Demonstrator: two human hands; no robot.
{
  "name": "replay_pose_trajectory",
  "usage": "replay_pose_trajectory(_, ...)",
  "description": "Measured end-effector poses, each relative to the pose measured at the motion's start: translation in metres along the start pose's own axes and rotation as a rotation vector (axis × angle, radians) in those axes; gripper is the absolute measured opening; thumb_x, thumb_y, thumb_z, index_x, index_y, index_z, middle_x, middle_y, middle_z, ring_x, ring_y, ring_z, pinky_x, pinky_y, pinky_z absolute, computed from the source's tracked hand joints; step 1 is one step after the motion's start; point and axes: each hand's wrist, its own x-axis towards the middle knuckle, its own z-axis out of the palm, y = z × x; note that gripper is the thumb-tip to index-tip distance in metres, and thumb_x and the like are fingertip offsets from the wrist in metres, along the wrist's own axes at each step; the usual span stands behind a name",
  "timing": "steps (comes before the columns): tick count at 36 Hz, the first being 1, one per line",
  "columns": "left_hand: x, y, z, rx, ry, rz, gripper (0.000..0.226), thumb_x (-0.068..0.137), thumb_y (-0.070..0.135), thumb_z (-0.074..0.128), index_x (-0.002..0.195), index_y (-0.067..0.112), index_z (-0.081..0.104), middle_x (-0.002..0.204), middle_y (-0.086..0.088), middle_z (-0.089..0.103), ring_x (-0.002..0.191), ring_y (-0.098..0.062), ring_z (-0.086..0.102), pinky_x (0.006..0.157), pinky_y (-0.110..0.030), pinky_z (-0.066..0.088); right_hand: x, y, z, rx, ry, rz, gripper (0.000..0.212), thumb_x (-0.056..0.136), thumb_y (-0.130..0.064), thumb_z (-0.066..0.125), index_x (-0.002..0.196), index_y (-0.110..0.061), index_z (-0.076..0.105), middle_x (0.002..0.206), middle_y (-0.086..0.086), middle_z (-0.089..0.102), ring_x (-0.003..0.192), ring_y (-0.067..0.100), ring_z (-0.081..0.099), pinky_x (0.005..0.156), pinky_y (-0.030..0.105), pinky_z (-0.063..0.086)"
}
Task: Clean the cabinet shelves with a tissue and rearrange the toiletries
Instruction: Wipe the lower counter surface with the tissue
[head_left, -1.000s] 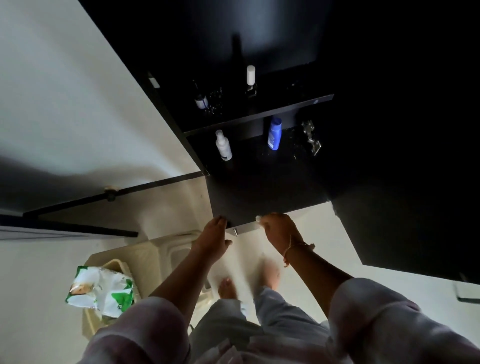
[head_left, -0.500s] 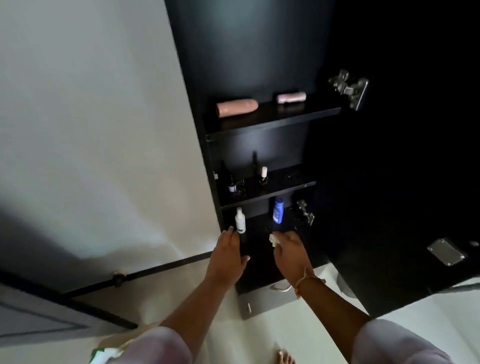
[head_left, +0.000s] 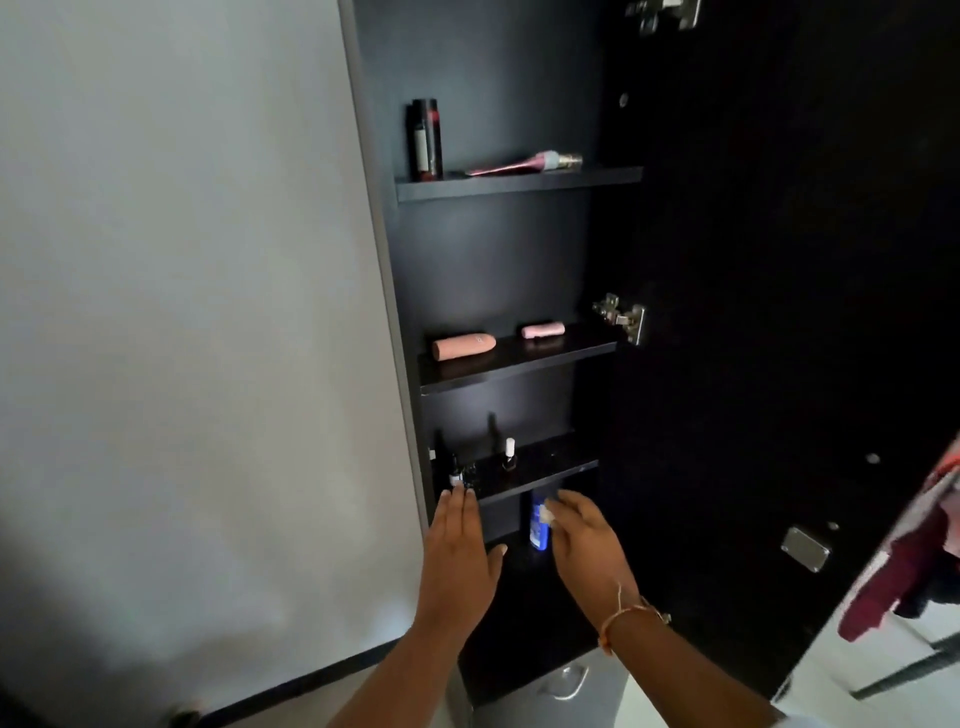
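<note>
Two hands by the blue bottle (head_left: 538, 527) — left hand (head_left: 457, 553) flat, empty; right hand (head_left: 584, 543) pinching tissue (head_left: 546, 514).

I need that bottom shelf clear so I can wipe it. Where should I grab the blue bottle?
Grip the blue bottle around its mid-body, coming from the open front. It stands upright, and the shelf above sits close over its top, so a side grasp probably suits better than one from above.

Bottom shelf opening crowded: blue bottle (head_left: 538, 527) stands in way; middle shelf (head_left: 519, 364) mostly free (two pink items).
</note>
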Motion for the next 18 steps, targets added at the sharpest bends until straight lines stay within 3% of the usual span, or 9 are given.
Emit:
replay_pose_trajectory(3, 0.006, 0.011, -0.008, 0.003, 0.075, 0.003, 0.085, 0.091, 0.052, 0.055, 0.155, 0.012, 0.015, 0.162, -0.004, 0.012, 0.15, -0.022, 0.01, 0.119, -0.036, 0.024, 0.005, -0.004, -0.01, -0.05, 0.017, -0.069, 0.035, 0.095, -0.01, 0.057, 0.13, -0.016, 0.062, 0.145, 0.002, 0.048, 0.124, 0.013, 0.055, 0.108, 0.017, 0.036)
replay_pose_trajectory(6, 0.012, 0.021, -0.016, 0.029, 0.119, 0.009, 0.086, 0.091, 0.06, 0.048, 0.155, 0.012, 0.016, 0.163, -0.004, 0.008, 0.15, -0.022, 0.007, 0.119, -0.035, 0.019, 0.012, -0.007, -0.019, -0.006, -0.022, -0.091, 0.042, 0.096, -0.008, 0.052, 0.138, -0.012, 0.054, 0.154, 0.007, 0.037, 0.14, 0.026, 0.038, 0.116, 0.035, 0.032)
replay_pose_trajectory(14, 0.038, 0.054, -0.05, 0.082, 0.223, 0.022, 0.086, 0.092, 0.072, 0.023, 0.155, 0.015, 0.009, 0.163, -0.004, 0.006, 0.151, -0.022, 0.002, 0.12, -0.041, 0.023, 0.032, -0.022, -0.064, -0.008, -0.009, -0.21, 0.047, 0.097, -0.006, 0.047, 0.144, -0.012, 0.047, 0.158, 0.005, 0.03, 0.147, 0.025, 0.027, 0.118, 0.032, 0.023)
replay_pose_trajectory(18, 0.067, 0.084, -0.088, 0.074, 0.316, 0.044, 0.085, 0.092, 0.072, 0.019, 0.155, 0.015, 0.01, 0.163, -0.005, 0.008, 0.151, -0.021, 0.003, 0.12, -0.041, 0.022, 0.057, -0.047, -0.107, 0.005, 0.098, -0.307, 0.043, 0.098, -0.008, 0.048, 0.14, -0.013, 0.052, 0.158, 0.004, 0.032, 0.143, 0.024, 0.036, 0.114, 0.031, 0.034)
